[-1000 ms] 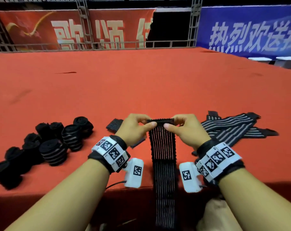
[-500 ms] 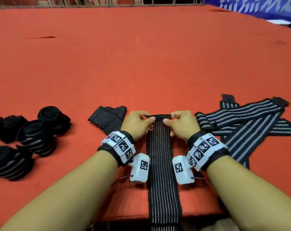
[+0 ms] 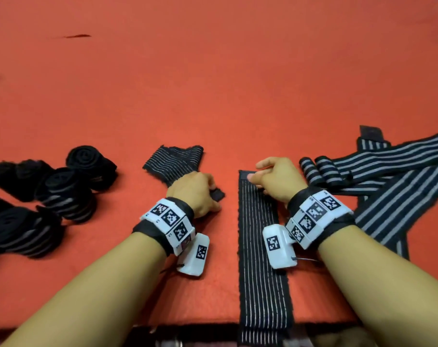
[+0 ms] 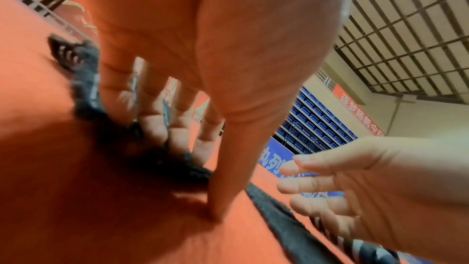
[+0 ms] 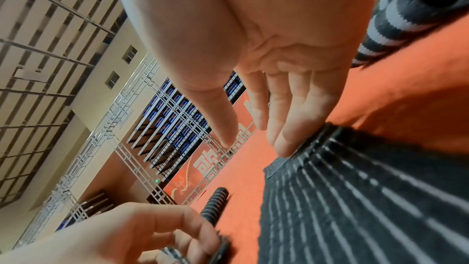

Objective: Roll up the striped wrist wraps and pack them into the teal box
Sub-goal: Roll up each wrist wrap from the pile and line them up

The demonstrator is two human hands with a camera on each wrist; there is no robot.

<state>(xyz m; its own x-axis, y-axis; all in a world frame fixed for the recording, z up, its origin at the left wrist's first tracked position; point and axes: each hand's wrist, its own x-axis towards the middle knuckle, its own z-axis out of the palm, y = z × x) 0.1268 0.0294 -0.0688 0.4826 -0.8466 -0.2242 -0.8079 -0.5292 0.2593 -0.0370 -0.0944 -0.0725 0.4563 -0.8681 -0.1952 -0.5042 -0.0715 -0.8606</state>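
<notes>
A long black wrist wrap (image 3: 260,259) with thin white stripes lies flat on the red table, and its near end hangs over the front edge. My right hand (image 3: 258,179) rests at its far end with relaxed fingers, and the fingertips (image 5: 286,144) touch that end of the wrap (image 5: 355,198). My left hand (image 3: 210,196) is off to the left on a second, partly folded striped wrap (image 3: 174,161). Its fingers (image 4: 152,127) curl over the black fabric (image 4: 86,87) while the thumb touches the table. The teal box is not in view.
Several rolled wraps (image 3: 62,194) sit in a cluster at the left. A pile of loose, wider-striped wraps (image 3: 401,191) lies crossed at the right. The table's front edge (image 3: 188,326) is close to my forearms. Red cloth stretches away beyond the hands.
My left hand has let go of the flat wrap's far end and moved left onto the neighbouring wrap. The right hand stays at that end with looser fingers. The head view has tilted down.
</notes>
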